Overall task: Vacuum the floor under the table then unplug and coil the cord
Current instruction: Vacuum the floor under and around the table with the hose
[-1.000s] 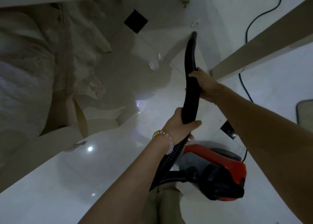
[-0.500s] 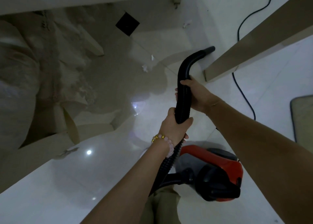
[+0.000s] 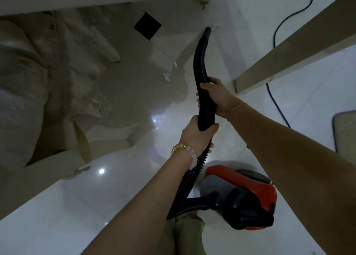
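Both hands curl round the black hose (image 3: 200,66) — the left hand (image 3: 195,134) lower, the right hand (image 3: 218,96) just ahead of it. Past the grip, the hose tip lies beside a paper scrap (image 3: 216,26). Behind the grip sits the red vacuum (image 3: 248,185) — its cord (image 3: 275,105) trails to the right.

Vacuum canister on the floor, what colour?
The canister vacuum body is red with black trim; head view, lower right.
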`<state>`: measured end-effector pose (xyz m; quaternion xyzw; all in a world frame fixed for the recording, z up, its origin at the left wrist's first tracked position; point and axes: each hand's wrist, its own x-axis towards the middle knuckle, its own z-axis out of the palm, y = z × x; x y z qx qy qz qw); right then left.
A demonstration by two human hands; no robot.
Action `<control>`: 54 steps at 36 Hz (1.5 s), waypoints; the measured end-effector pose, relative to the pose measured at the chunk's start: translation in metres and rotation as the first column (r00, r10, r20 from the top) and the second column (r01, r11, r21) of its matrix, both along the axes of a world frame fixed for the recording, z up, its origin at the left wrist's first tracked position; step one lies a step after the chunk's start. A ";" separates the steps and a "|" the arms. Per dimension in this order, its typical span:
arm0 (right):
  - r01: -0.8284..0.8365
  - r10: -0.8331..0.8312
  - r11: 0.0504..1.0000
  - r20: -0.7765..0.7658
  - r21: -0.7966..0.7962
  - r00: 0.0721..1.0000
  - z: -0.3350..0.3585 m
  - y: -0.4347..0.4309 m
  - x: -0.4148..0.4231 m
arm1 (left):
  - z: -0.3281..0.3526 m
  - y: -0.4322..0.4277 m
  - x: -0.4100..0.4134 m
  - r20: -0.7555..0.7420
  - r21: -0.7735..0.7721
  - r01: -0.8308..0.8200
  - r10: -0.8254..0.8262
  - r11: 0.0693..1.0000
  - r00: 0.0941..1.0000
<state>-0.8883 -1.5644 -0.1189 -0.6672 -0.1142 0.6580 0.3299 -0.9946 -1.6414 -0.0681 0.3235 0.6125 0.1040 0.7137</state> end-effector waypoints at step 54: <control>-0.006 -0.088 0.969 -0.370 -0.246 0.925 0.067 -0.123 -0.081 | 0.087 -0.130 -0.057 -0.104 -0.067 -0.152 0.144 0.986 0.984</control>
